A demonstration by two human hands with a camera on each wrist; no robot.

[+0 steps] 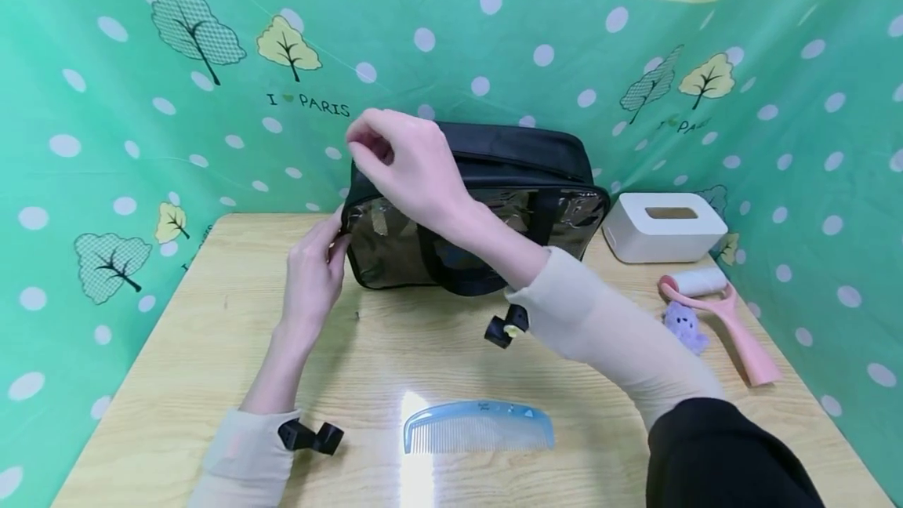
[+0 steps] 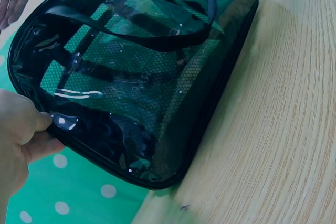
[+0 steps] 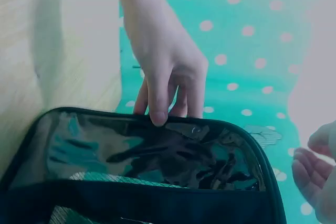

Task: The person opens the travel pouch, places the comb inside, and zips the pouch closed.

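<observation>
A black toiletry bag (image 1: 381,253) with a clear front panel and a dark strap handle (image 1: 455,281) stands upright at the back of the table. My left hand (image 1: 313,273) pinches its left edge, thumb on the front and fingers behind, as the left wrist view shows at the bag's rim (image 2: 105,170). Above the bag's upper left corner is my right hand (image 1: 412,167), fingers loosely curled and nothing visible in them. In the right wrist view that hand (image 3: 317,174) is apart from the bag, beyond its corner.
A blue comb (image 1: 480,426) lies at the front of the table. To the right are a white tissue box (image 1: 663,237), a pink-handled lint roller (image 1: 744,335) and a small purple plush toy (image 1: 684,328). A green dotted cloth (image 1: 458,61) hangs behind the table.
</observation>
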